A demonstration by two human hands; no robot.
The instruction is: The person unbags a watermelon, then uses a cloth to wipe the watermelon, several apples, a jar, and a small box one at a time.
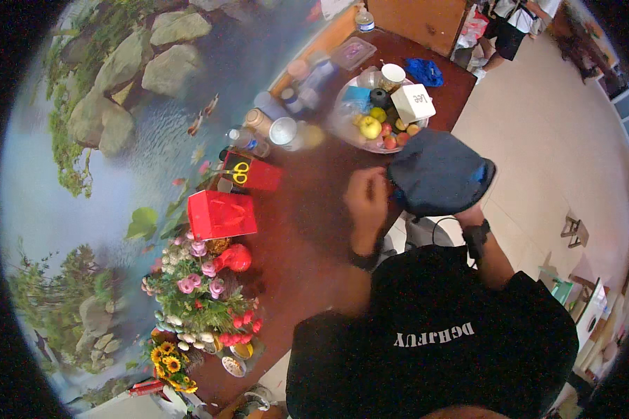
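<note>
A dark blue cap point(437, 174) is held up over the table's right edge. My right hand point(472, 215) grips it from below at its lower right side, and most of those fingers are hidden behind the fabric. Close by the cap's left side is my left hand point(368, 199), slightly blurred, its fingers curled together. Whether that hand touches the cap or pinches something small is too unclear to make out. A dark band circles each wrist.
Beyond the cap, a large plate point(342, 129) holds fruit, a white box point(413, 103) and cups. Bottles and a paper cup point(283, 131) line the wall side of the brown table point(293, 230). Red boxes point(222, 215), yellow-handled scissors point(240, 172) and flowers point(203, 286) stand left. Another person point(514, 31) is far right.
</note>
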